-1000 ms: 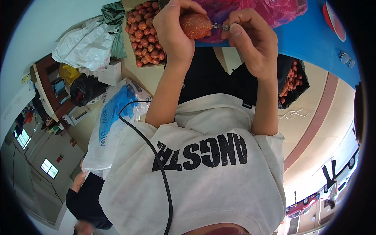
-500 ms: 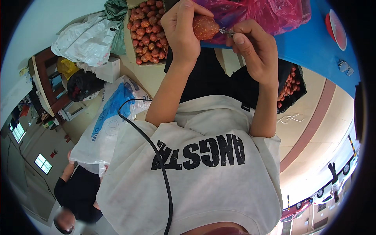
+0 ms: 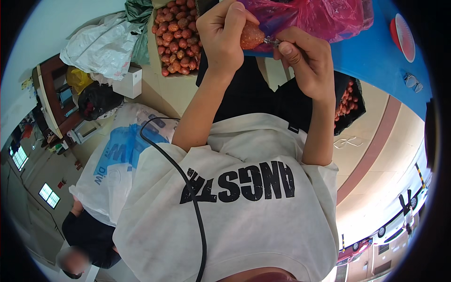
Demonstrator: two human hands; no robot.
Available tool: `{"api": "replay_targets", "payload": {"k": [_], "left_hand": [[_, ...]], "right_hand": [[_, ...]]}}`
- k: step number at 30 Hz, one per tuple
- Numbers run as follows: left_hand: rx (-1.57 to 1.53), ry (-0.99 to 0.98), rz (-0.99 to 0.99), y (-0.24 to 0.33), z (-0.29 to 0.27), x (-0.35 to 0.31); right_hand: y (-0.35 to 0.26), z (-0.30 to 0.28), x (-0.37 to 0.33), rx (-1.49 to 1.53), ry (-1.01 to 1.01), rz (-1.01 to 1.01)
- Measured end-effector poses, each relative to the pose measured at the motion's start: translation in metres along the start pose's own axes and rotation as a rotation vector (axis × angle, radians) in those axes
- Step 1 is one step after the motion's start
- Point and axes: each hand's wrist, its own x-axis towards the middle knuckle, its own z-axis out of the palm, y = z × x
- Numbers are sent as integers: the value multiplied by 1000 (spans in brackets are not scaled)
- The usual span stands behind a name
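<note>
My left hand (image 3: 221,40) is closed around an orange-red, light-speckled, egg-shaped piece (image 3: 252,36) above the near edge of the blue table (image 3: 347,54). Its narrow end points at my right hand (image 3: 307,61), whose thumb and fingers pinch a thin, shiny, clear or metallic bit (image 3: 271,41) at the tip. What that bit is, I cannot make out. Just beyond both hands lies a pink plastic bag (image 3: 319,19).
A cardboard box (image 3: 154,51) of similar reddish pieces stands at left, a black bag (image 3: 359,101) of more at right. On the table are a red-and-white bowl (image 3: 405,37) and glasses (image 3: 413,82). Behind, a person (image 3: 89,235) holds a large white-and-blue sack (image 3: 112,162).
Both hands keep their grip; my left hand and the egg-shaped piece have shifted slightly right. The large sack and the person handling it have moved a little to the left.
</note>
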Motion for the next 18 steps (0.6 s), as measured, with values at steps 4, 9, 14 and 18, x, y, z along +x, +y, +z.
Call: {"api": "replay_targets", "payload": {"k": [4,9,14,18], "left_hand": [[-16,52,6,-11,0,-1],[30,68,28,-14,2,-2],[89,10,14,-16,-1,-5],[121,10,27,-17,0,-4]], "right_hand": [[1,2,-2,-31,0,-2],[3,4,-3,-68,-5,-5],[3,4,-6,-79,-6,4],[1,4,-5,-131,-5,-22]]}}
